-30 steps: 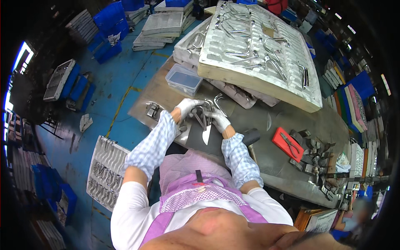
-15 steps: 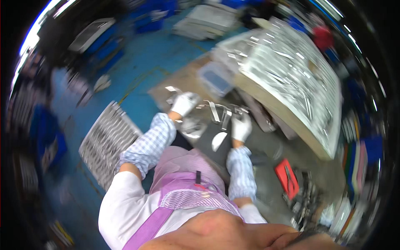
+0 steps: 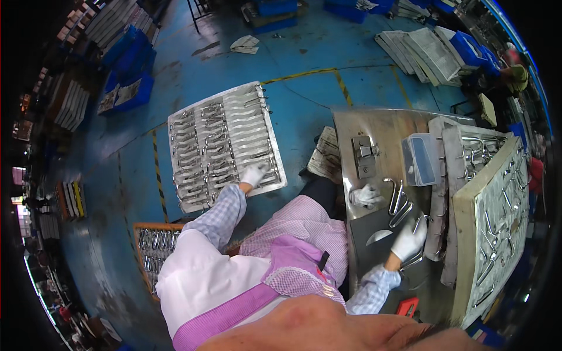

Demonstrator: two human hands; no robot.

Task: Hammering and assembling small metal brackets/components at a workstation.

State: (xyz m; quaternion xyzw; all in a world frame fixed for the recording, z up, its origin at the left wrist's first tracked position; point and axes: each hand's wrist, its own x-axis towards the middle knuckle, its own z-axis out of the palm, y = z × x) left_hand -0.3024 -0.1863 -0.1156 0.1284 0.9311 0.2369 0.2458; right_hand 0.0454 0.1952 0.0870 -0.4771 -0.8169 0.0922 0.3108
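My left hand (image 3: pixel 254 174), white-gloved, is at the near right part of a pale tray (image 3: pixel 235 92) with rows of bent shiny metal pieces. Its fingers are closed beside the pieces there; what they hold, if anything, is hard to make out. My right hand (image 3: pixel 411 238), gloved too, is over the dark mat on the metal worktable with its fingers closed round a bent metal rod (image 3: pixel 421 222). More bent rods (image 3: pixel 398 205) lie on the mat just to its left. A crumpled white glove (image 3: pixel 365 196) rests farther left.
A metal block fixture (image 3: pixel 365 157) and a clear plastic box (image 3: pixel 420 159) stand farther back. Stacked trays (image 3: pixel 465 257) with loose metal pieces border the table's right. A red tool (image 3: pixel 408 307) lies near me. An orange-rimmed tray (image 3: pixel 139 245) is at my left.
My left hand has moved from the worktable out to the tray on the left. My right hand stays over the table. The view has turned left, bringing the floor tray nearer the middle.
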